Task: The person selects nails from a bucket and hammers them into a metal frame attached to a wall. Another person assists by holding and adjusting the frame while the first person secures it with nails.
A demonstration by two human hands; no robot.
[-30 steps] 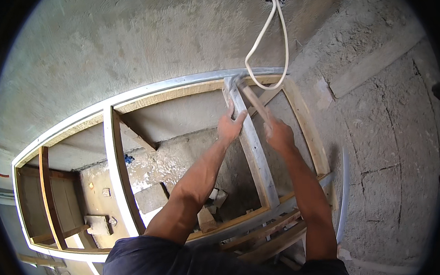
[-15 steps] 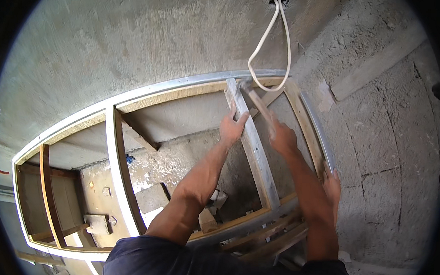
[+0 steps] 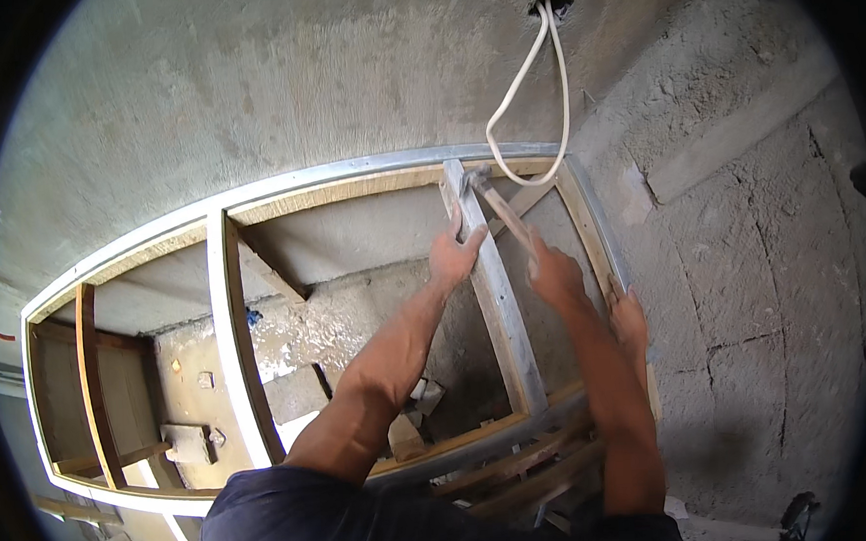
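So, big timber frame (image 3: 350, 185), with a grey-faced crosspiece (image 3: 503, 301) toward its right end. Wood-handled hammer (image 3: 504, 211) is over by the crosspiece's far end, can't tell if it's touching. Right hand (image 3: 556, 272) is closed round the hammer; left hand (image 3: 454, 257) is part-curled, holding the crosspiece between thumb and fingers. Looks like hammering's in hand; next blow calls for a steady left hold.

The right hand (image 3: 556, 272) covers the grip end of the hammer (image 3: 501, 209). Beyond a co-worker's hand (image 3: 629, 319), the arm is mostly hidden. A blue thing (image 3: 253, 317) is too small to identify.
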